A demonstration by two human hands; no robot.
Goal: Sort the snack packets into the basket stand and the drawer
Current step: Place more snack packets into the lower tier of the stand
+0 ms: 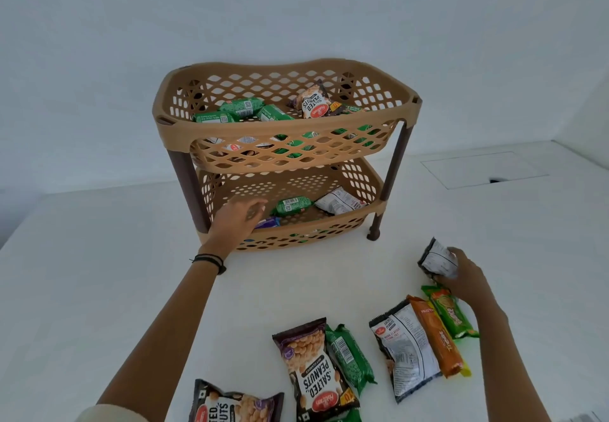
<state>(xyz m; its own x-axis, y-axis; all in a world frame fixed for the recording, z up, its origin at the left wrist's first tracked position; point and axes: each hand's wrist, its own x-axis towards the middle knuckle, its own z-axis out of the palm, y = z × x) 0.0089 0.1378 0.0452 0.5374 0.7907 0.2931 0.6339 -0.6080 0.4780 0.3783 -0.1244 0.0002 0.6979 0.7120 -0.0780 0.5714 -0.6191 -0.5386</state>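
DESK: What did the pic show?

PHOTOG: A person at a white table [296, 286], sorting snacks. The left hand [239, 215] lay over the front rim of the lower tier [329, 228] of the basket stand [286, 131]. Its fingers were loose w/ nothing in them, just beside a purple packet [268, 222]. The right hand [468, 276] clasped a black-and-white packet [436, 258] by its lower end, upright, well apart from the stand.

DESK: Rest of the stock?

PHOTOG: Approx. half-sorted, at a guess. The top tier [290, 73] held several packets. Peanut packets [311, 365] and biscuit rolls [451, 311] lay on the table near the person. No drawer in view.

DESK: Risks?

PHOTOG: Prob. three. The clasped packet was held at one end only, so it could slip or flop out en route. The left forearm crossed the tier's opening, so the hands might clash there. And the stand looked light, so a nudge at the rim could shift it.
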